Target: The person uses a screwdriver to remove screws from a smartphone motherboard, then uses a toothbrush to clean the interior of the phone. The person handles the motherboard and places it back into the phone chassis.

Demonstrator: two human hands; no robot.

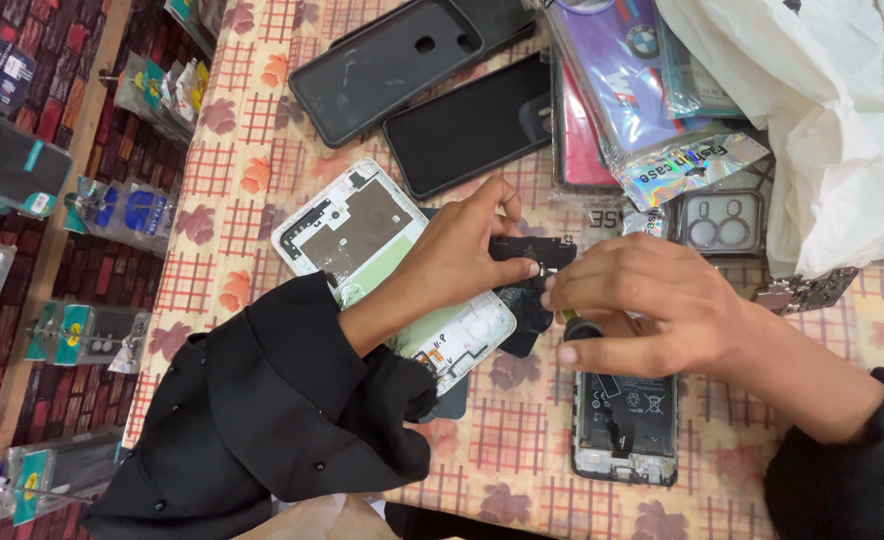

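Small black phone part (pixel 532 250) lying crosswise, long axis running left-right, left hand (pixel 457 255) pinching its left end, right hand (pixel 642 305) closing fingers on its right end, opened phone (pixel 625 425) lying below

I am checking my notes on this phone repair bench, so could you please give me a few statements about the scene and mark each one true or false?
1. Both hands meet at a small black part above the table. True: the left hand pinches it and the right hand touches its end.
2. The white phone frame lies under the left forearm. True.
3. The opened phone with its insides showing lies at the far edge of the table. False: it lies near the person, below the right hand.
4. The tablecloth is plain blue. False: it is checked, with a leaf pattern.
5. A white plastic bag sits at the far right. True.
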